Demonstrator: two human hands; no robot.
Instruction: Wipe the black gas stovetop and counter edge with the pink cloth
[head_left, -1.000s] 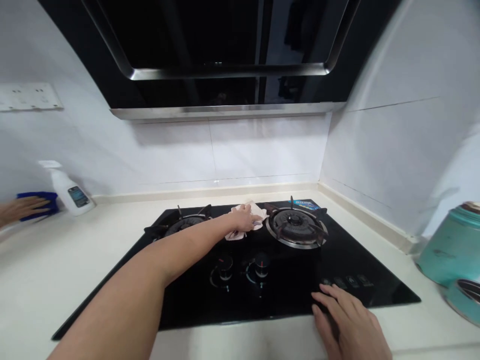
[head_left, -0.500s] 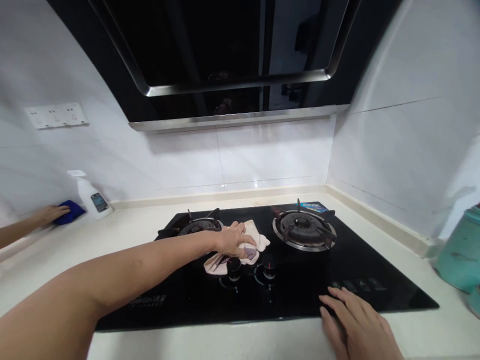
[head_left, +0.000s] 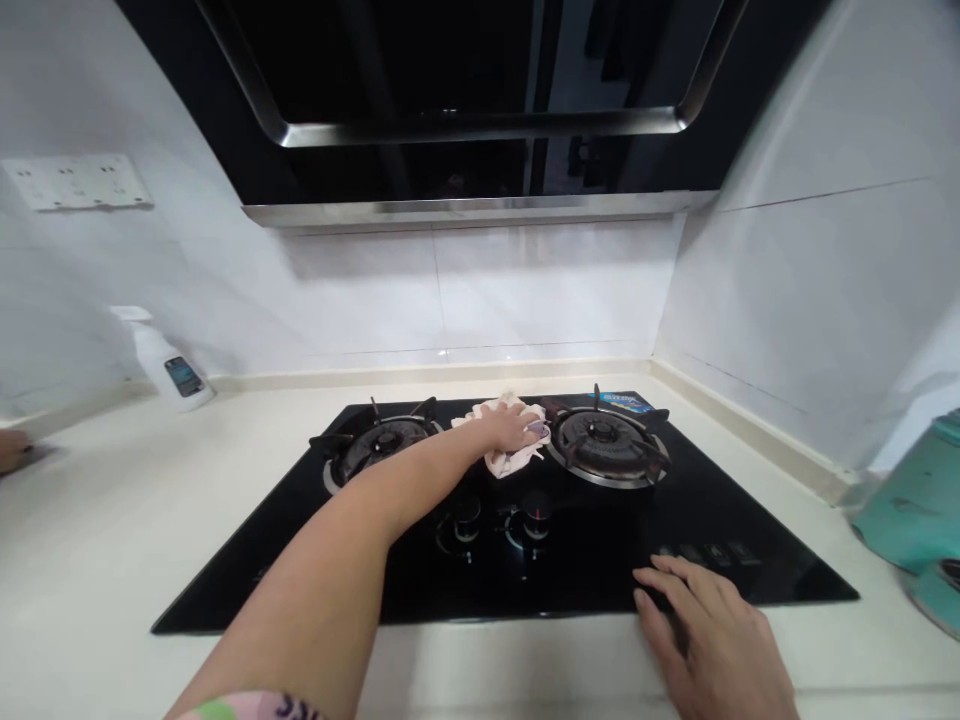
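Note:
My left hand [head_left: 511,426] presses a bunched pale pink cloth [head_left: 507,462] onto the black glass gas cooktop [head_left: 592,560]. Its fingers are curled over the cloth, which has a greyish-purple patch. Hand and cloth lie between the left burner [head_left: 382,440] and the right burner [head_left: 604,445], near the back. My right hand [head_left: 712,630] is at the front right edge of the cooktop, fingers stretched out and holding nothing; the fingertips rest on or just above the glass. Two control knobs [head_left: 536,515] stand in front of my left hand.
A black range hood [head_left: 480,165] overhangs the cooktop. A white spray bottle [head_left: 169,365] stands on the pale counter [head_left: 82,520] at left. Another person's hand [head_left: 13,450] shows at the far left edge. A teal container [head_left: 911,495] stands at right.
My left hand has moved the cloth back and to the right, away from the knobs. At far left, the other person's hand has moved mostly out of view, and its blue cloth no longer shows.

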